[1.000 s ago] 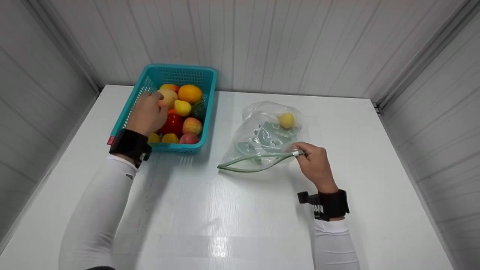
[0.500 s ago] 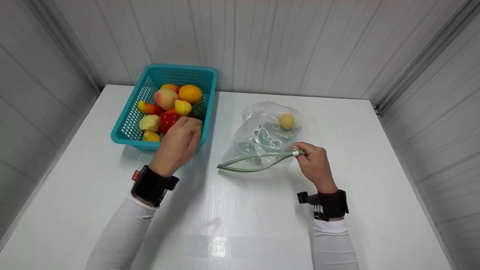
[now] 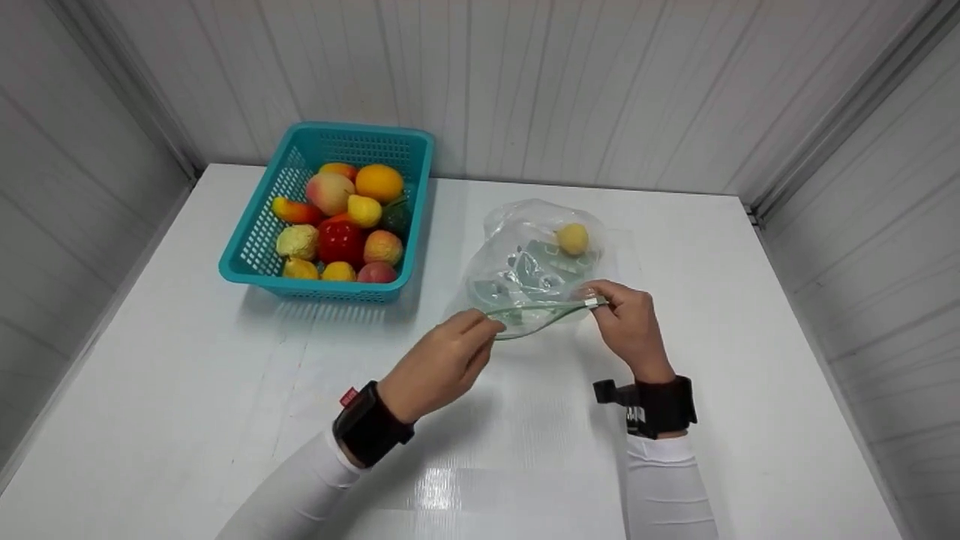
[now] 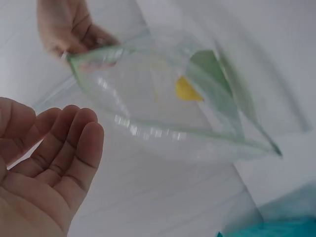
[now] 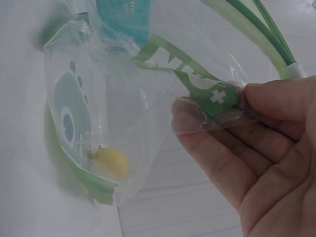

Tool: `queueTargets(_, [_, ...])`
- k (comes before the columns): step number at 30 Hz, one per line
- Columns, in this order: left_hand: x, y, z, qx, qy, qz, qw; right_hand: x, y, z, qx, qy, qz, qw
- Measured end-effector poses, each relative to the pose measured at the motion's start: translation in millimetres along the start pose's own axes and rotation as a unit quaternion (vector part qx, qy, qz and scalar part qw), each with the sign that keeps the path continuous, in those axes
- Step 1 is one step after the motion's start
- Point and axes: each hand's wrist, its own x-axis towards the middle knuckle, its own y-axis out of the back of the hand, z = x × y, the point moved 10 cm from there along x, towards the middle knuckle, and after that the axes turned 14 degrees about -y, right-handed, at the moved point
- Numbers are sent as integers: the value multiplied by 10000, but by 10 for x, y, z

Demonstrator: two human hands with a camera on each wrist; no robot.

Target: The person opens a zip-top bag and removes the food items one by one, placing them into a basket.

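A clear zip bag (image 3: 495,274) with a green-edged mouth and green print lies on the white table. Inside it, toward the far end, is a small yellow fruit (image 3: 572,239), also seen in the right wrist view. My right hand (image 3: 626,322) pinches the bag's near right corner beside the white slider (image 5: 295,70), thumb against fingers. The mouth gapes in the left wrist view. My left hand (image 3: 442,364) overlaps the left part of the green rim in the head view. Its palm and loosely curved fingers (image 4: 89,143) show nothing held, right by the mouth.
A teal basket (image 3: 244,262) stands at the back left of the table, holding several fruits and vegetables, among them a red one (image 3: 341,241), an orange (image 3: 379,183) and a peach (image 3: 330,193). Light panelled walls (image 3: 600,90) enclose the back and sides.
My left hand has come from inside the basket, down and right, to the bag's mouth. The right hand stays at the bag's corner, and the yellow fruit has kept its place.
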Motion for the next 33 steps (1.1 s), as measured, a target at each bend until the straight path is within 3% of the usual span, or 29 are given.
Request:
queueTargets(7, [79,-423,30,230,-327,-364,9985,3,-16,10,60,-27,-54,10000])
queueTargets(11, [168,-568,-48,156,-251,-446,9986,6,-30,2,31,6,-98,9999])
queueTargets(16, [333,-739,-282,43,188,-641,9978,9,-22,0,-13,62,-72,10000])
queueTargets(22, [567,-950,-654,-95,1078,-873,9903,7,-18,2,-69,49,-46,10000])
queueTargets(26, [691,-1143,-921,-171,2064,-1372,9686,11,-15,-1,-48,-2,-41,10000])
queueTargets(29, [765,-1265,-1055,-326,2560,-1634,9522,12,-10,-7,-84,-25,-31,10000])
queueTargets(33, [911,-1384,-1109,-180,2305,-1927,9536,12,-3,-5,-153,7,-15,9999])
